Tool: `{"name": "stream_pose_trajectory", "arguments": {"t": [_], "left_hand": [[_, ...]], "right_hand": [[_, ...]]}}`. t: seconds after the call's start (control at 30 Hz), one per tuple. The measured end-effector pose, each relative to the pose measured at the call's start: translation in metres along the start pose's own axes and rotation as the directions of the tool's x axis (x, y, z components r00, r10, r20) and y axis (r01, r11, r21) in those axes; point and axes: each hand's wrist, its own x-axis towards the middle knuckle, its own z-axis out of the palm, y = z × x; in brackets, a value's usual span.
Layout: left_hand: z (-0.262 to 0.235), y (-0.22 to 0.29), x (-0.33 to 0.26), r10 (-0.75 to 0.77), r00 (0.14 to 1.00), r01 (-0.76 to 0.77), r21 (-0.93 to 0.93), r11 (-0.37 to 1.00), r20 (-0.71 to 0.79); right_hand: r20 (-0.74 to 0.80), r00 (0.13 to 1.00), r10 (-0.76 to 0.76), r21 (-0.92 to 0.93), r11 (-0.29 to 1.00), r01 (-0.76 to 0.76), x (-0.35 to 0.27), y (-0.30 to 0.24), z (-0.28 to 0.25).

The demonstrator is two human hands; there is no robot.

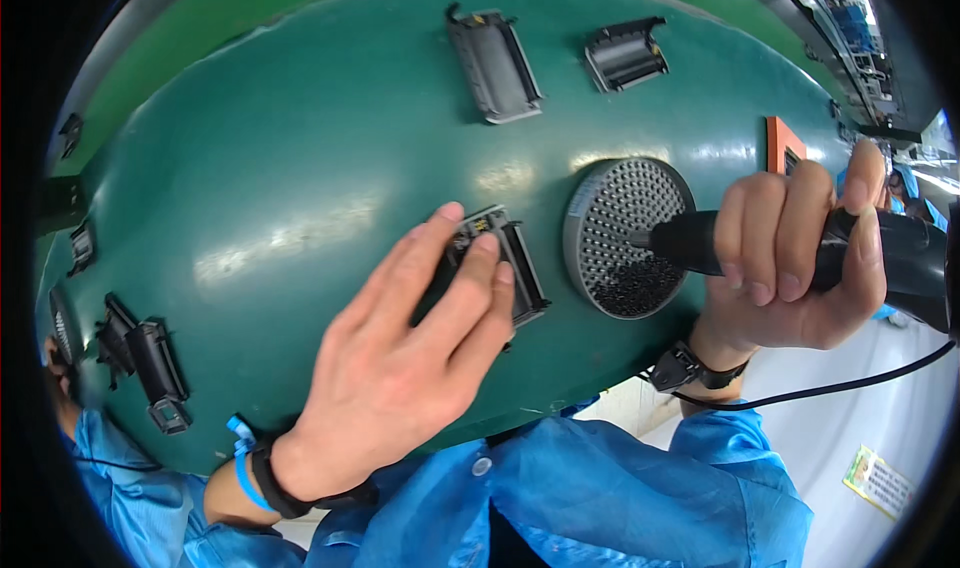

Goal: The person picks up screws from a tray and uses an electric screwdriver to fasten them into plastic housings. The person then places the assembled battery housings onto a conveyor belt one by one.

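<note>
My left hand (405,353) lies over a black plastic housing (525,268) on the table, its fingers curved across the top and holding it there. The thumb and the housing's left part are hidden beneath the hand. In my closed right hand (790,243) is a black electric screwdriver (690,243), held level, with its cord hanging below. The screwdriver's tip is over a round grey screw tray (575,223). Rows of small holes cover the tray, and a heap of tiny black screws (640,283) lies in its near part.
Two more black housings, a long one (495,68) and a shorter one (627,55), lie at the far side. Several black parts (150,358) rest at the left, near another person's hand (60,378). An orange-framed object (778,146) stands beyond my right hand on the green table (290,158).
</note>
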Motion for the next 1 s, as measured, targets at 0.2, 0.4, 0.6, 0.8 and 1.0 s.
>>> {"name": "stream_pose_trajectory", "arguments": {"t": [0.2, 0.4, 0.6, 0.8, 1.0], "left_hand": [[0.003, -0.001, 0.0, -0.012, 1.0, 0.011, -0.075, 0.997, -0.023], [0.005, 0.0, 0.0, -0.022, 0.999, 0.02, -0.078, 0.997, -0.03], [0.009, -0.002, -0.003, -0.018, 0.998, 0.013, -0.074, 0.997, -0.054], [0.01, -0.002, -0.003, -0.027, 0.997, 0.02, -0.101, 0.995, -0.069], [0.014, -0.005, -0.004, -0.049, 0.995, 0.034, -0.163, 0.986, -0.088]], "right_hand": [[0.031, 0.999, -0.026, -0.026, 0.999, 0.027, -0.002, -0.007, 0.004], [0.021, 1.0, -0.022, -0.011, 1.0, 0.022, -0.008, -0.001, 0.001], [0.019, 1.0, -0.015, -0.004, 1.0, 0.015, -0.011, 0.001, 0.002], [0.024, 1.0, 0.008, 0.016, 1.0, -0.008, -0.009, 0.001, 0.006], [0.029, 0.999, -0.018, 0.103, 0.995, 0.015, -0.015, -0.014, 0.012]]}}
